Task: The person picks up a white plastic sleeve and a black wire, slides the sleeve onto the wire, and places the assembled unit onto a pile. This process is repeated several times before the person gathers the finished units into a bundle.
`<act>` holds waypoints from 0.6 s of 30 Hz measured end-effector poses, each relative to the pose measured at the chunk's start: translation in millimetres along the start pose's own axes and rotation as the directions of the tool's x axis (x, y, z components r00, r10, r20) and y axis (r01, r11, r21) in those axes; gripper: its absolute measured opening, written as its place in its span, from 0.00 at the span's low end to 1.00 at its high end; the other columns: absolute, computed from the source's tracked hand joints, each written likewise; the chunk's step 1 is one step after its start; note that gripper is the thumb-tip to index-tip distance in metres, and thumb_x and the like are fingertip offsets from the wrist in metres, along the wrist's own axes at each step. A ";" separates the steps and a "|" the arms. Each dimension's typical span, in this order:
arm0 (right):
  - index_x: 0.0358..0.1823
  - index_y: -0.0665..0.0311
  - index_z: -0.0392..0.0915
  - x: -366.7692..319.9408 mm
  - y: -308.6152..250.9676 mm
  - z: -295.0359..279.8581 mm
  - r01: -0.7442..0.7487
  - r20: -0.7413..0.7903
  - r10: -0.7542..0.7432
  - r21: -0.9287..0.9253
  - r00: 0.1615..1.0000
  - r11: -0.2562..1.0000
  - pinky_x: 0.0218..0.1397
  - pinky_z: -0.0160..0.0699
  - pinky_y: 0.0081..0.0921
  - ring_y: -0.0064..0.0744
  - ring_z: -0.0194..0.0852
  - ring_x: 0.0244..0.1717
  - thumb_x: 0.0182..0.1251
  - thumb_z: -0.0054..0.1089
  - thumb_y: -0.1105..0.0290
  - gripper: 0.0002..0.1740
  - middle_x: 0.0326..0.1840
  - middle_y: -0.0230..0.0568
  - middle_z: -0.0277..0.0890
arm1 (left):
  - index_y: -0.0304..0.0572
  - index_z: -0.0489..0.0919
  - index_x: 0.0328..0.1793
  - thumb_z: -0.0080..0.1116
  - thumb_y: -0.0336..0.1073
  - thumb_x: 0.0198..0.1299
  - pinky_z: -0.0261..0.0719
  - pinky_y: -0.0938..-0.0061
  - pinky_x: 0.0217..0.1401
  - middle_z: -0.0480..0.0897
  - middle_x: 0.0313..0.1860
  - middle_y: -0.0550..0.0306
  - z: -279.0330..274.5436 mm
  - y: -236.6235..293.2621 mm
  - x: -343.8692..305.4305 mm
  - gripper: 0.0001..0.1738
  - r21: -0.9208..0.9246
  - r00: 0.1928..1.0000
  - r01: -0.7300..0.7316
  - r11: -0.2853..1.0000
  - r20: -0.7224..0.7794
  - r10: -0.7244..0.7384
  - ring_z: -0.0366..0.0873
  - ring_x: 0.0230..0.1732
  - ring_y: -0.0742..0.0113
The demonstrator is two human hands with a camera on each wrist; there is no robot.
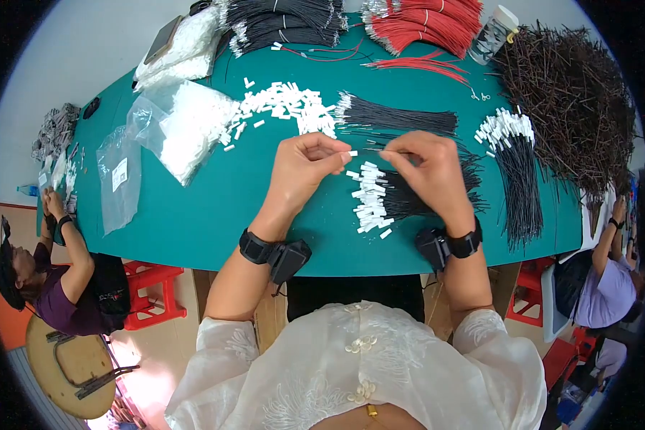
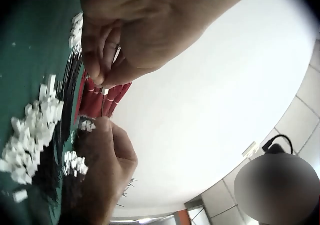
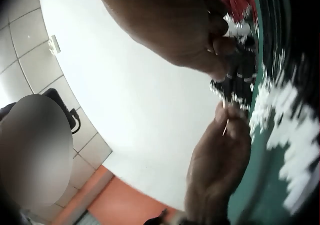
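Between thumb and fingertips my left hand (image 1: pixel 299 172) pinches a small white connector housing (image 1: pixel 353 153). Facing it, my right hand (image 1: pixel 436 170) pinches a thin wire, its end pointing at the housing. In the left wrist view the wire (image 2: pixel 103 105) runs from the housing down to the right fingertips. Just below both hands lies a pile of black wires (image 1: pixel 405 195) with white housings (image 1: pixel 370 199) on their ends. Beyond the hands, another bundle of black wires (image 1: pixel 401 113) has bare metal tips toward the left.
Loose white housings (image 1: pixel 287 100) spill from a clear bag (image 1: pixel 193 122). Finished-looking black wires (image 1: pixel 517 179) with white ends lie at right, beside a brown tangled heap (image 1: pixel 570 100). Black bundles (image 1: pixel 287 25) and red bundles (image 1: pixel 426 25) line the back. People sit at both sides.
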State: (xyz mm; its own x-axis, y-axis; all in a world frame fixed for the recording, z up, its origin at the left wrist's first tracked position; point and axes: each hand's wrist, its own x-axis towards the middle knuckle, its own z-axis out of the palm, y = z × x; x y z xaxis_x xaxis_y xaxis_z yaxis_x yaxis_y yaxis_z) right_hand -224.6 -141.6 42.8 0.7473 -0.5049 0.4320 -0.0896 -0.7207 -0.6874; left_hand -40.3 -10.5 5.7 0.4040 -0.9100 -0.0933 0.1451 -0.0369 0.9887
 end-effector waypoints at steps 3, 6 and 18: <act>0.33 0.71 0.85 0.4 9.1 -23.7 -0.011 0.052 0.017 -0.112 0.999 0.994 0.28 0.71 0.25 0.30 0.76 0.25 0.58 0.73 0.77 0.06 0.27 0.40 0.83 | 0.33 0.87 0.44 0.70 0.27 0.61 0.80 0.82 0.39 0.88 0.35 0.56 0.0 0.5 0.4 0.07 0.091 0.999 -0.037 0.995 -0.006 0.037 0.83 0.34 0.75; 0.32 0.72 0.84 0.1 16.0 -42.8 0.072 0.316 -0.006 -0.200 0.949 0.977 0.33 0.75 0.29 0.36 0.78 0.30 0.56 0.73 0.76 0.07 0.27 0.42 0.81 | 0.34 0.87 0.44 0.70 0.27 0.61 0.80 0.81 0.38 0.88 0.35 0.58 11.9 -6.6 -2.4 0.07 0.226 0.987 -0.103 0.969 0.145 0.071 0.82 0.35 0.75; 0.37 0.71 0.79 2.5 48.6 4.1 -0.053 0.149 0.100 -0.294 0.984 0.954 0.42 0.77 0.39 0.49 0.78 0.38 0.57 0.67 0.79 0.07 0.38 0.46 0.78 | 0.39 0.84 0.42 0.72 0.27 0.52 0.81 0.64 0.41 0.83 0.42 0.52 -38.5 -3.1 9.4 0.11 0.821 0.887 -0.115 0.560 -0.169 0.429 0.82 0.40 0.58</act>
State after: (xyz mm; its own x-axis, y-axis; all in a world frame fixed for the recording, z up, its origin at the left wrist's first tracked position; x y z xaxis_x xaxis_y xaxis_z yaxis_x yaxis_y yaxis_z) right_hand -224.4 -176.0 8.1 0.8244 -0.4982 0.2687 -0.3184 -0.8006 -0.5076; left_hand -2.2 -3.0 -2.7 0.5732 -0.7535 0.3219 -0.7062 -0.2552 0.6604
